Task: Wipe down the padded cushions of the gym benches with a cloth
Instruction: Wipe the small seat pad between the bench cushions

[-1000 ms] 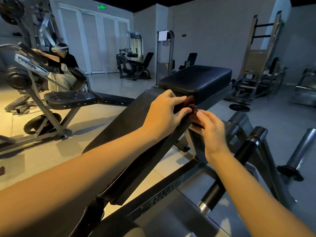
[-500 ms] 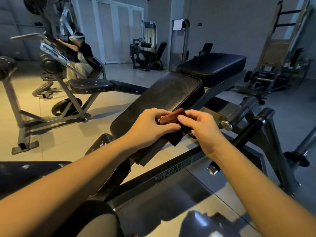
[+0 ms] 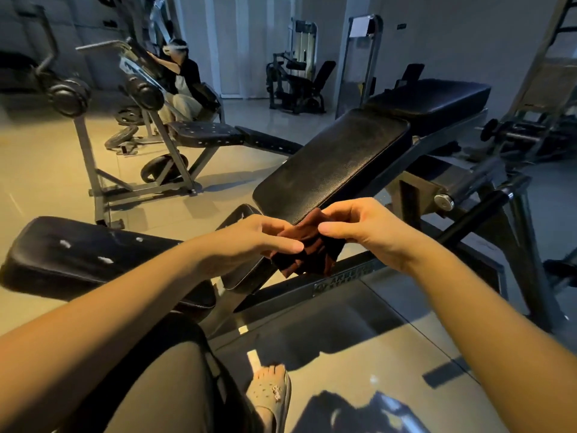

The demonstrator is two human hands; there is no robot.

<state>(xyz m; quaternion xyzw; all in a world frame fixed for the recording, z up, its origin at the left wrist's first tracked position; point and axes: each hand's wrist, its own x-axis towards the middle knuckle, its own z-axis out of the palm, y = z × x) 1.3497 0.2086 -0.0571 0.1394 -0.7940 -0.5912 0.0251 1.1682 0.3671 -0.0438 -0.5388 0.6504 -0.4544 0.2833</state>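
Observation:
A dark reddish-brown cloth point(image 3: 309, 254) hangs bunched between both hands, in front of the lower edge of the bench's black slanted pad point(image 3: 337, 160). My left hand point(image 3: 259, 235) pinches the cloth's left side with thumb and fingers. My right hand point(image 3: 359, 226) pinches its upper right part. Beyond the slanted pad sits a flat black top cushion point(image 3: 434, 95). A second black seat cushion point(image 3: 78, 254) with small white tears lies low on the left, partly under my left forearm.
The bench's steel frame point(image 3: 343, 276) and a black roller bar point(image 3: 477, 210) run under and right of my hands. Another bench point(image 3: 206, 132) and a person at a plate-loaded machine point(image 3: 181, 73) are at the left rear. My knee and sandalled foot point(image 3: 271, 392) are below.
Both hands have drawn back with the cloth from the gap below the top cushion to the slanted pad's lower end. The view has dropped, bringing the near seat cushion and my foot into sight.

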